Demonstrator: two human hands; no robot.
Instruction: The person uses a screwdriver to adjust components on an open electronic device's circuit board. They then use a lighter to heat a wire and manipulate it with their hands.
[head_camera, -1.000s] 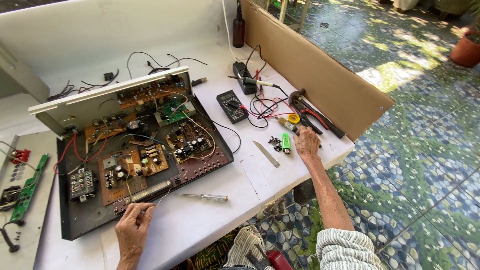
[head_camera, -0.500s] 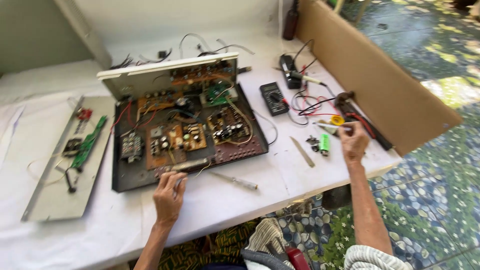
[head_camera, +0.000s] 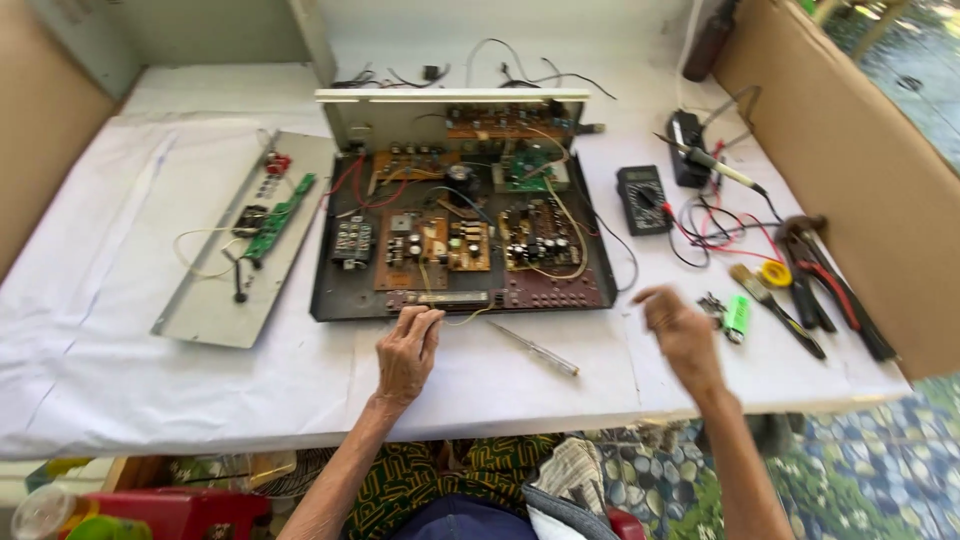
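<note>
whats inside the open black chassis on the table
The open black chassis holds several brown and green circuit boards joined by red and yellow wires. The left hand rests at its front edge. Whatever lies beneath the boards is covered.

**Right hand lifts off the small tools**

The right hand (head_camera: 683, 335) has left the green lighter (head_camera: 737, 316) and small parts at its 3 o'clock; it now hovers blurred over bare tablecloth, fingers loosely curled. The left hand (head_camera: 408, 352) has moved up to 12 o'clock, its fingertips now on the front edge of the open amplifier chassis (head_camera: 460, 300).
</note>
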